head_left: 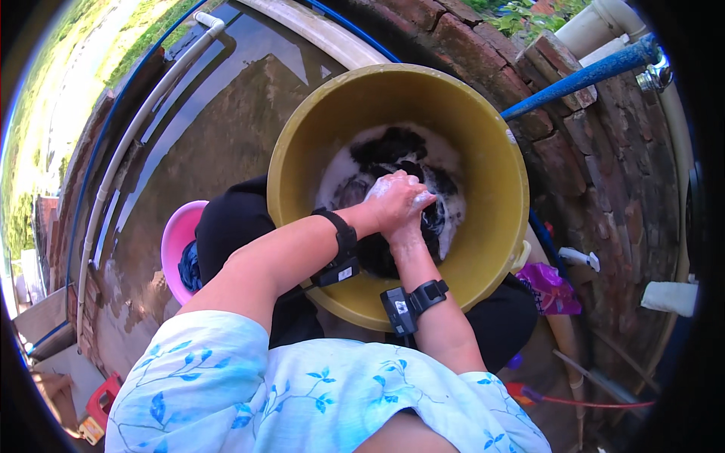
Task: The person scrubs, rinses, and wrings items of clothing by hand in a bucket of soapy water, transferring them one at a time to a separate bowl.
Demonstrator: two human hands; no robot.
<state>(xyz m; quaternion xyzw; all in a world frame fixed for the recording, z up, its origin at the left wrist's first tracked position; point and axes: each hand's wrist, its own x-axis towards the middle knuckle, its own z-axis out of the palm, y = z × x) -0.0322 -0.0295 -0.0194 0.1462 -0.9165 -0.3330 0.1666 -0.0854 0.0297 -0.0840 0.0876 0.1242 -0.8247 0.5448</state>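
My left hand (386, 201) and my right hand (409, 215) are pressed together, closed and smeared with white suds, over the middle of a yellow tub (294, 162). Their fingers overlap; whatever is between them is hidden. Below them, dark wet cloth (384, 147) lies in foamy water (336, 172). The tub sits between my dark-trousered legs. A black band with a small box is strapped to each forearm.
A pink basin (175, 260) with dark blue cloth stands at my left on wet ground. White pipes (137, 128) run beside it. At right are a brick wall (589, 166), a blue pipe (566, 83) with a metal tap, and a purple bag (551, 291).
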